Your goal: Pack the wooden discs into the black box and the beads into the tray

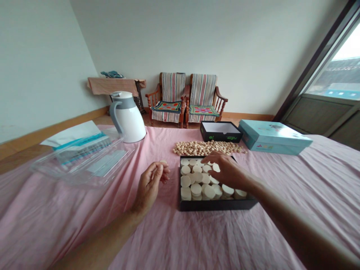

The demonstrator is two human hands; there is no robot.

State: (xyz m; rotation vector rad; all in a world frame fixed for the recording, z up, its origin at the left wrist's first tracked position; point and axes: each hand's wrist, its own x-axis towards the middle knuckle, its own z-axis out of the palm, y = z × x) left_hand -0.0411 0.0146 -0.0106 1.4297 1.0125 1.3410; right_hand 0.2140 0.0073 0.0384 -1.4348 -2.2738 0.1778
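My left hand (152,180) is closed to the left of the black box, thumb against the fingers, and a small pale piece (163,161) shows at its fingertips. Whether that piece is a disc or a bead I cannot make out. Over the back right of the open black box (216,205), my right hand (225,170) has its fingers apart and curved down, with nothing visible in them. Many round pale wooden discs (196,189) fill the box in stacked rows. Some discs are hidden beneath the right hand.
Small pale bead-like pieces (208,147) lie heaped behind the box. Farther back are a second black box (221,134) and a light blue box (270,140). At left stand a white jug (132,122) and clear plastic packaging (84,161). Pink cloth (160,240) covers the surface.
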